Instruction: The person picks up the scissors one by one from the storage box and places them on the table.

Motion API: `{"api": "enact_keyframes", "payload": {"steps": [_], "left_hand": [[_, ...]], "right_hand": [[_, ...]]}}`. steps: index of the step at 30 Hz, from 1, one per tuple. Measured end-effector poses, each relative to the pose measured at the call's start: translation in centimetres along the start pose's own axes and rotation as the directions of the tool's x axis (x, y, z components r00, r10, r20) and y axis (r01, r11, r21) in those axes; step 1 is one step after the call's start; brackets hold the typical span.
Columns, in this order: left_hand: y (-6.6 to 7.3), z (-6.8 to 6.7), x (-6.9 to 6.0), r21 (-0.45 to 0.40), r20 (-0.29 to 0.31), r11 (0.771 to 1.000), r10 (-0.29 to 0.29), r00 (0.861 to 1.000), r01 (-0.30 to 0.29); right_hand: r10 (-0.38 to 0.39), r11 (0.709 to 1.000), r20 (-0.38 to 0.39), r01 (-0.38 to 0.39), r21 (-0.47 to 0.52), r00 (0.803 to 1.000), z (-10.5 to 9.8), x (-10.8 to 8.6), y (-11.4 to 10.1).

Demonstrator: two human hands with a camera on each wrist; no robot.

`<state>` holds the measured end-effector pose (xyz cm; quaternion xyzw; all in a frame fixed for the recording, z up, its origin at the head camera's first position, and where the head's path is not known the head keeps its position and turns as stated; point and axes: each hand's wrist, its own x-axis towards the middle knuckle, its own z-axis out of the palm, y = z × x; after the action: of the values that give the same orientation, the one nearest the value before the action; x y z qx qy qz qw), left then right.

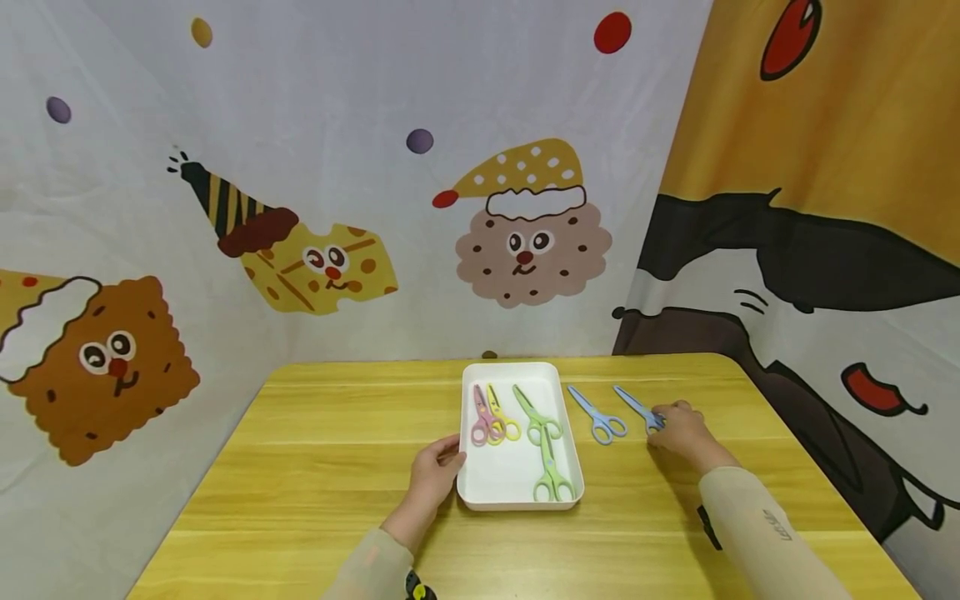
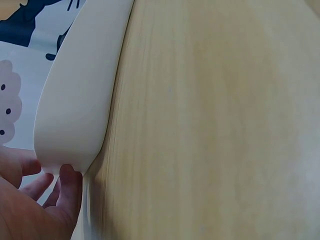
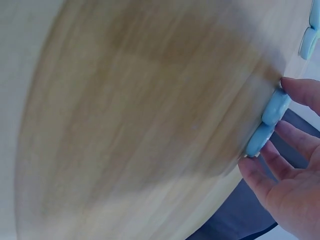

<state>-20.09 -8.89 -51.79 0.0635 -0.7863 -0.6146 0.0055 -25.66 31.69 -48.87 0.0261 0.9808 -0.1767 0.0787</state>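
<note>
A white tray [image 1: 495,492] lies on the wooden table with pink scissors [image 1: 480,429], yellow scissors [image 1: 513,430] and two green pairs inside: upper green scissors [image 1: 534,417] and lower green scissors [image 1: 551,475]. At its left wall, my left hand [image 1: 435,475] holds the tray, thumb and fingertips against the side [image 2: 75,100]. Right of the tray lie blue scissors [image 1: 597,417], untouched. Farther right, my right hand [image 1: 684,432] grips the handles of another blue pair of scissors [image 1: 633,404], which point up and left. The right wrist view shows thumb and fingertips around those blue handles [image 3: 275,107].
The yellowish wooden table [image 1: 337,500] reaches to a printed cloth backdrop [image 1: 420,250] behind it. Bare wood shows left of the tray and in front of it. A dark wristband [image 1: 708,527] is on the right sleeve.
</note>
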Motion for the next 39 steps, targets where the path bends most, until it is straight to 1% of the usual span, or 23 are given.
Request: {"api": "enact_keyframes", "payload": {"steps": [5,11,17,22,25,32,39], "left_hand": [[0.0,0.0,0.0,0.003,-0.001,1.0,0.005,1.0,-0.005],[0.1,-0.1,-0.1,0.002,0.001,1.0,0.012,1.0,-0.012],[0.0,0.0,0.0,0.001,0.004,1.0,0.006,1.0,-0.006],[0.0,0.0,0.0,0.0,0.004,1.0,0.002,1.0,-0.002],[-0.1,0.0,0.0,-0.002,0.001,1.0,0.004,1.0,-0.004],[0.0,0.0,0.1,0.003,-0.009,1.0,-0.001,1.0,0.001],[-0.1,0.0,0.0,0.011,-0.005,1.0,0.024,1.0,-0.024]], "right_hand": [[-0.021,1.0,-0.052,0.021,0.008,0.998,0.2,-0.3,-0.4],[-0.079,0.997,-0.121,0.08,0.008,0.99,0.3,-0.3,-1.6],[-0.154,0.988,-0.183,0.153,-0.018,0.971,0.3,-0.5,-3.3],[-0.197,0.98,-0.231,0.198,-0.016,0.953,0.6,-0.9,-4.9],[-0.222,0.974,-0.238,0.228,-0.001,0.946,0.7,-1.2,-5.9],[-0.288,0.954,-0.221,0.3,0.025,0.932,1.0,-1.9,-8.3],[-0.339,0.933,-0.22,0.357,0.046,0.914,1.6,-2.4,-10.2]]}}
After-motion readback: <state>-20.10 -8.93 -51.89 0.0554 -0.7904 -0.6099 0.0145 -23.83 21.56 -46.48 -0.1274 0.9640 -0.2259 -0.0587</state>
